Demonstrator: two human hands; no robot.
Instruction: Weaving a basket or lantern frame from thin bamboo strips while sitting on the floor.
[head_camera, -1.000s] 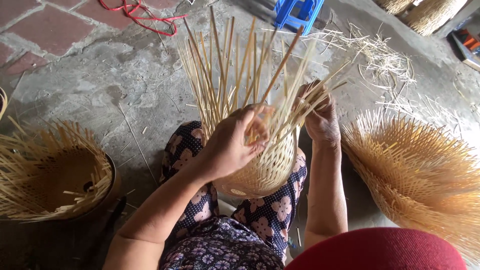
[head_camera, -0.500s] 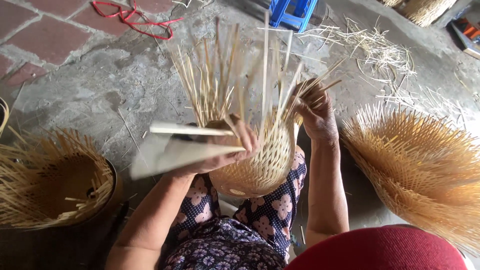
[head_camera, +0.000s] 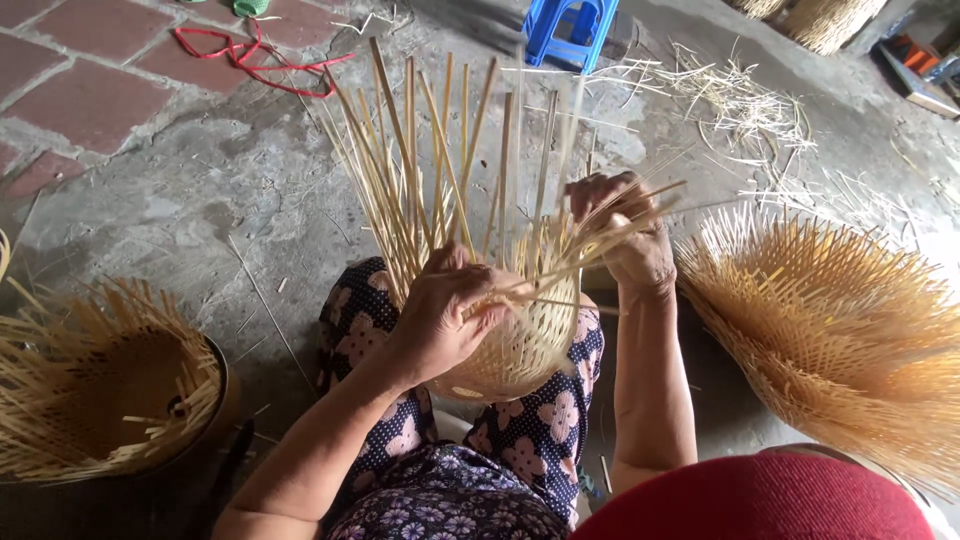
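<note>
Left hand (head_camera: 440, 325) clasped on half-woven basket (head_camera: 520, 345) in lap; right hand (head_camera: 625, 235) fingers closed, seemingly pinching upright bamboo strips (head_camera: 430, 170). 2 unfinished baskets (head_camera: 840, 330) alongside.

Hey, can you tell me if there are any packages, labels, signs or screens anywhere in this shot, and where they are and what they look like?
None can be made out: no package, label, sign or screen. An orange and dark item at the top right edge is too cropped to identify.
</note>
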